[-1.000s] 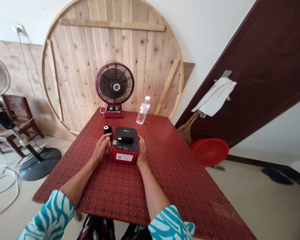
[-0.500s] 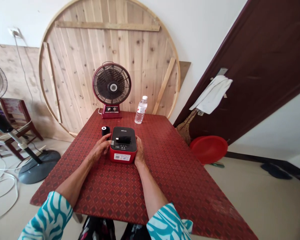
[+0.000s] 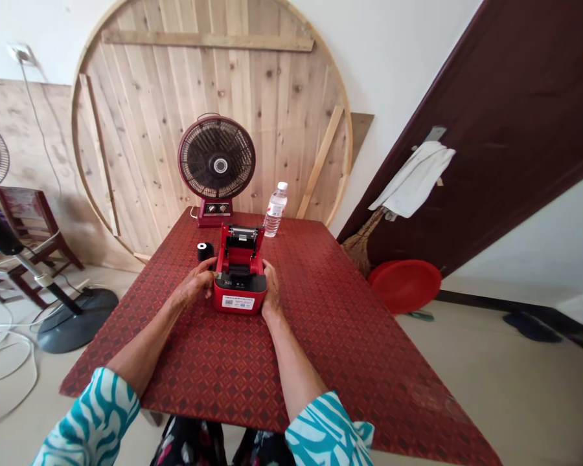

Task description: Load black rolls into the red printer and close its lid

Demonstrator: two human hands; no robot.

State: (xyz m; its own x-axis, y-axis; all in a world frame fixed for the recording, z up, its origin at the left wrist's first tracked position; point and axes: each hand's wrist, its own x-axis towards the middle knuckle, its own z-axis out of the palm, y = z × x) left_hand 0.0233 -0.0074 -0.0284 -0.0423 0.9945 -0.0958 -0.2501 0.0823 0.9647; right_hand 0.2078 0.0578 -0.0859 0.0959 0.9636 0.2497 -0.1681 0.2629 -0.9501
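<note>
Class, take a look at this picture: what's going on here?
A person's left hand and right hand are at the sides of a small red label printer, whose lid stands open, on a red patterned table. A black roll stands just beyond the left hand. Behind the printer are a red desk fan and a plastic water bottle.

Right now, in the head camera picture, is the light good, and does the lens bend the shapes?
In the head view, the light is soft and even, and the red printer looks sharp, without strong glare. The wide lens clearly bends shapes in this view: the door leans strongly, and the table spreads wide toward the bottom.
</note>
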